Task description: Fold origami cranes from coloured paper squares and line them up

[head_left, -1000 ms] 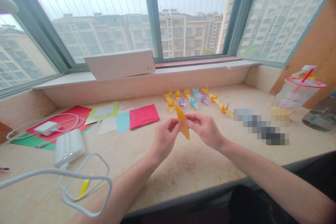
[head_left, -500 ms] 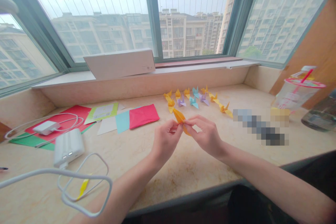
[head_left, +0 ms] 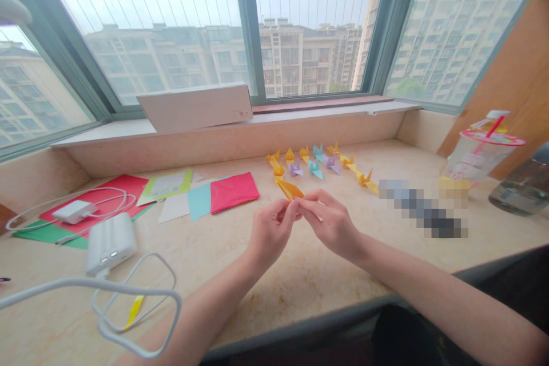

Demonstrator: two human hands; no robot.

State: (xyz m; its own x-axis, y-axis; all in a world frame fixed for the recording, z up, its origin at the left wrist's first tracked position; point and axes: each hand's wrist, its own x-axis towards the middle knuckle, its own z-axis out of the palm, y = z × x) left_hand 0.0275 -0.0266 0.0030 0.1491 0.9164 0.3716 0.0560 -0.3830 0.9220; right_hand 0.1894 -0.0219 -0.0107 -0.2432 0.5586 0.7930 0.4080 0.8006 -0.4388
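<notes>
A folded piece of yellow-orange origami paper is pinched between the fingertips of both hands above the stone counter. My left hand is closed on its lower left side. From the right, my right hand closes on the lower corner, with thumb and index finger meeting the left hand's fingers. The lower part of the paper is hidden behind the fingers. Just beyond stand several small paper cranes in yellow, blue and purple, among them a blue crane and a yellow crane.
A red paper stack lies left of the hands. Further left are a white power bank, a charger and a looped white cable. At right stand a clear cup with a straw and a dark bottle. A white box rests on the sill.
The yellow paper has turned in my fingers, and its lower part, visible below the fingers before, no longer shows. Both hands stay in nearly the same place.
</notes>
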